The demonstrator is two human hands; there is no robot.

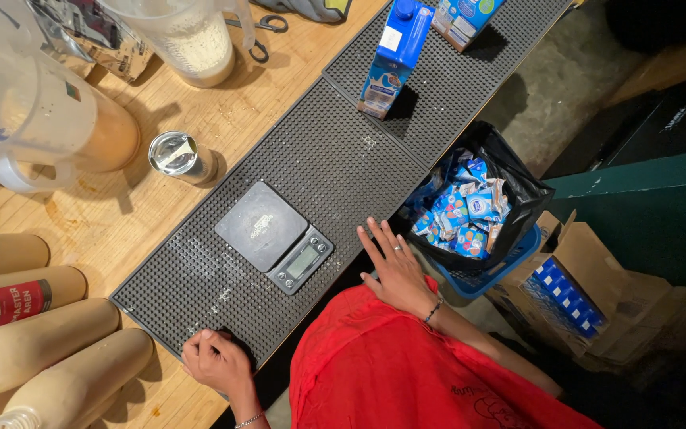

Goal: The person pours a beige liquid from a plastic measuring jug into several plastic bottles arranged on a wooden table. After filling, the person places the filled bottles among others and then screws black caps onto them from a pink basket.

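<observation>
I see the left hand (pixel 217 361) curled, fingers tucked, gripping the near edge of the black rubber mat (pixel 335 159) at seven o'clock. The right hand (pixel 395 266) lies flat, fingers spread, holding nothing, at four o'clock from the small digital scale (pixel 273 236).

Black studded mat (pixel 335 159), blue carton (pixel 395 56), red apron (pixel 375 365)

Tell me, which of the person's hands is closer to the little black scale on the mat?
The right hand. It lies flat at the mat's edge, just right of the scale. The left hand is curled at the near edge of the mat, farther below the scale.
</observation>
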